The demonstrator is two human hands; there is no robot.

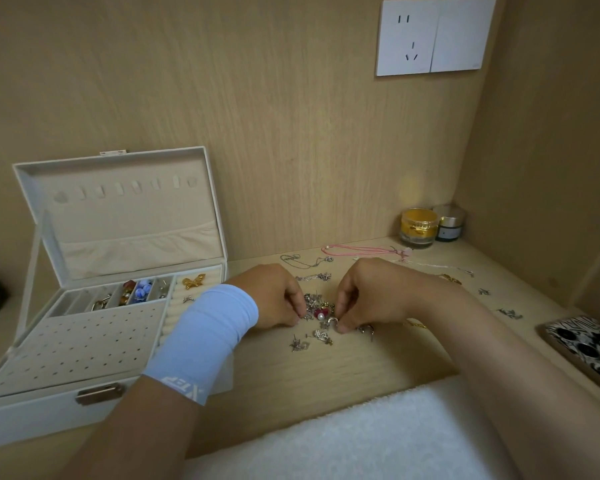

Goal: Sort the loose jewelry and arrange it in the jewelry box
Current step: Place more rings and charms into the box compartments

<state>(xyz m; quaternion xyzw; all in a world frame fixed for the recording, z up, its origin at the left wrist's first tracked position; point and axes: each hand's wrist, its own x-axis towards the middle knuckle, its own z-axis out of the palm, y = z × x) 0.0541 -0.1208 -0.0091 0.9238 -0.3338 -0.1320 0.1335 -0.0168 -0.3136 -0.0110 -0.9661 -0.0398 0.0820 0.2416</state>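
The wooden desk (326, 372) is closed in by a back panel and a side wall on the right. A white towel (361, 431) lies over its near edge. The open jewelry box (84, 344) takes up the left side, with its lid leaning back and a few pieces in its rear compartments. A phone (586, 348) lies along the right edge. Bare wood shows between the towel and the pile of loose jewelry (321, 311) at mid-desk.

The left hand (278, 296), in a pale blue sleeve (205, 337), curls its fingertips into the pile; whether it grips anything cannot be told. The right hand (368, 292) pinches a small silver hoop (332, 320) between thumb and forefinger.

Two jars (418, 226) stand in the far right corner. A pink cord (361, 250) and thin chains lie behind the hands.
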